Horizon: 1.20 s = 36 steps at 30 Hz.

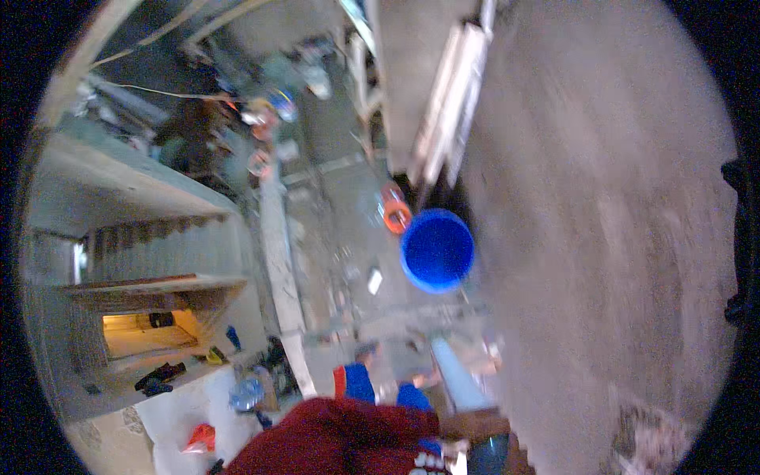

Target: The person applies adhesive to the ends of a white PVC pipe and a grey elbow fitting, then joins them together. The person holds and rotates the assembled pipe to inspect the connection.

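My left arm, in a dark red sleeve, crosses the bottom of the view. At its end my left hand (473,425) is closed round a pale blue-grey pipe (461,380), which slants up and away to the left. By the pipe's lower end a brown patch at the picture's edge looks like part of my right hand (518,457); its fingers are cut off and blurred. Ahead of the pipe stands a blue bucket (438,252), its open top toward me. An orange ring-ended cylinder (396,214) lies just beyond the bucket's left rim.
A plain grey wall (602,198) fills the right side. Long pale boards (450,103) lean beside it, behind the bucket. At left are a ledge with a lit recess (150,332), a white sheet (170,419) and a red bag (201,438). Clutter lies along the far left floor.
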{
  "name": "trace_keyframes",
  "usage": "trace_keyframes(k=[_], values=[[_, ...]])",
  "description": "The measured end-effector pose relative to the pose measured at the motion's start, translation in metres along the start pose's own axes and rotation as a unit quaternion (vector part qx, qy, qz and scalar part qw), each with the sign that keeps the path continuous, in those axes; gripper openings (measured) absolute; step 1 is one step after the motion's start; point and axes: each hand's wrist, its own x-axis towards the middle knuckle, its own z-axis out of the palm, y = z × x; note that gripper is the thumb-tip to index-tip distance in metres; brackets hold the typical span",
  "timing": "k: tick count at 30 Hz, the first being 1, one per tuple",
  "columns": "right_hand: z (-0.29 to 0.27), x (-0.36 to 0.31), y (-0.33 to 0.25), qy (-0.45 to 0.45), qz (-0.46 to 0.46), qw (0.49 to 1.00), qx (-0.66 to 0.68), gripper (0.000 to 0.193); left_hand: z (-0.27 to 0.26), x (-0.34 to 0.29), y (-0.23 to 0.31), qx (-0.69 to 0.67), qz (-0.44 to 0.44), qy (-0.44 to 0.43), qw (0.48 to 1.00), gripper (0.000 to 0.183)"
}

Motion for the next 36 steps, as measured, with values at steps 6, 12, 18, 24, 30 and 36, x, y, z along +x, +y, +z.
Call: trace_keyframes(k=[6, 12, 18, 24, 30, 36], values=[[-0.029, 0.019, -0.009, -0.070, 0.048, 0.996, -0.015, 0.131, -0.035, -0.009, 0.004, 0.172, 0.152, 0.078, 0.970, 0.068], [-0.049, 0.034, -0.032, -0.052, 0.028, 0.997, -0.046, 0.126, -0.051, 0.000, 0.005, 0.163, 0.144, 0.123, 0.968, 0.065], [-0.057, 0.043, -0.033, -0.043, 0.009, 0.997, -0.063, 0.123, -0.065, 0.002, 0.001, 0.154, 0.146, 0.132, 0.968, 0.068], [-0.052, 0.042, -0.040, -0.067, 0.019, 0.996, -0.047, 0.128, -0.065, -0.003, 0.004, 0.176, 0.170, 0.159, 0.956, 0.070], [-0.023, 0.023, -0.035, -0.082, 0.051, 0.995, -0.025, 0.129, -0.041, -0.018, 0.018, 0.197, 0.203, 0.150, 0.947, 0.054], [-0.007, 0.012, -0.026, -0.080, 0.049, 0.995, -0.023, 0.128, -0.032, -0.029, 0.023, 0.194, 0.193, 0.134, 0.952, 0.049]])
